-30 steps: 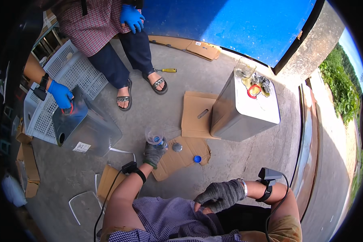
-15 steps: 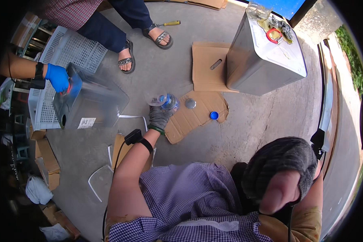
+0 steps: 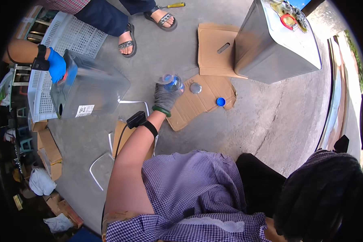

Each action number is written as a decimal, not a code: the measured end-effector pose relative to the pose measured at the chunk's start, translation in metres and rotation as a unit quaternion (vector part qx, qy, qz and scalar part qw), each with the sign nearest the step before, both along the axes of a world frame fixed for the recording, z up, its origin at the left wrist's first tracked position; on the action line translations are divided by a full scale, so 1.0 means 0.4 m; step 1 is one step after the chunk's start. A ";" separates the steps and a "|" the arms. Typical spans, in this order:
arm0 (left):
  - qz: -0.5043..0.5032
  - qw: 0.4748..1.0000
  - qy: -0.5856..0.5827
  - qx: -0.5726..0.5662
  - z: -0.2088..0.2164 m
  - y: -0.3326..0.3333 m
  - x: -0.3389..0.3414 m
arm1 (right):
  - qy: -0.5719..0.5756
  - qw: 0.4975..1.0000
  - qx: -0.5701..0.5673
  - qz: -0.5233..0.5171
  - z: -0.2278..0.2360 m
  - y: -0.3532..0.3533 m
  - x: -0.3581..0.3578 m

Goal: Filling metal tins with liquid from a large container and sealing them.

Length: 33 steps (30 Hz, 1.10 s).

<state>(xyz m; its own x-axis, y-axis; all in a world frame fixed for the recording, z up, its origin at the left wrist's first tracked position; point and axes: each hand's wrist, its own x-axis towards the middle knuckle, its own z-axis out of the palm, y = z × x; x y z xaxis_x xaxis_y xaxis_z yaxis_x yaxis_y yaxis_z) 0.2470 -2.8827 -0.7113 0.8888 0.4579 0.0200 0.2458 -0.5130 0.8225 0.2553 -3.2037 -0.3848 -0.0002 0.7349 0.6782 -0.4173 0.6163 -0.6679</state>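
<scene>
My left hand point(image 3: 164, 97), in a grey glove, grips a clear plastic bottle point(image 3: 172, 82) that stands over a torn piece of cardboard point(image 3: 197, 105) on the concrete floor. A blue cap point(image 3: 220, 101) and a round silvery lid point(image 3: 195, 88) lie on that cardboard just right of the bottle. My right hand point(image 3: 320, 193), also in a dark grey glove, is raised close to the camera at the lower right; nothing shows in it, and its fingers are too blurred to read.
A tall metal tin point(image 3: 270, 48) stands at the upper right beside a flat cardboard sheet point(image 3: 213, 50). To the left, another person's blue-gloved hand point(image 3: 57, 66) holds a tilted metal can point(image 3: 88, 90) by a white crate point(image 3: 64, 44). Sandalled feet point(image 3: 127, 38) and a screwdriver point(image 3: 174, 5) sit above.
The view has tilted down and nearer to the floor. My right hand has risen from my lap close to the camera. My left hand stays on the bottle.
</scene>
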 end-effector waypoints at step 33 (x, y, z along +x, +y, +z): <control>-0.102 0.976 0.127 0.142 0.089 -0.032 -0.130 | -0.019 0.997 -0.049 0.062 -0.017 0.038 0.057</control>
<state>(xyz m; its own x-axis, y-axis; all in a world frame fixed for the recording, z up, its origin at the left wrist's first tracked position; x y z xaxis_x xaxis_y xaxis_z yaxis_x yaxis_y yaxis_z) 0.1951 -2.8956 -0.6757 0.9536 0.2793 -0.1123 0.2925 -0.7714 0.5651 0.2783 -3.1884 -0.3915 -0.1186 0.7910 0.6002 -0.4591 0.4923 -0.7395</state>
